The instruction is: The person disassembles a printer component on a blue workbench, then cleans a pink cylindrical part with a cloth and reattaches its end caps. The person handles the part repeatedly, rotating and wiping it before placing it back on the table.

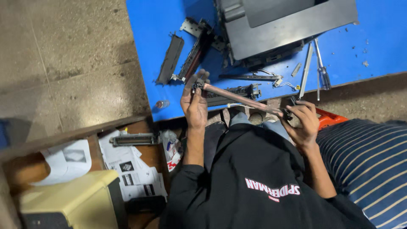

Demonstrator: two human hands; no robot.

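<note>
Near the body, above a black fabric shirt (pixel 254 178), the right hand (pixel 304 123) has its fingers clamped on the dark end cap of a long, slim, brownish roller (pixel 241 99). The left hand (pixel 194 104) grips the roller's other end, fingers curled around it, so it hangs slanted in the air at the table edge. Beyond, on the smooth blue table (pixel 148 25), lie a flat black plastic strip (pixel 170 59), metal rods (pixel 306 71), and a boxy grey printer body (pixel 288 25).
</note>
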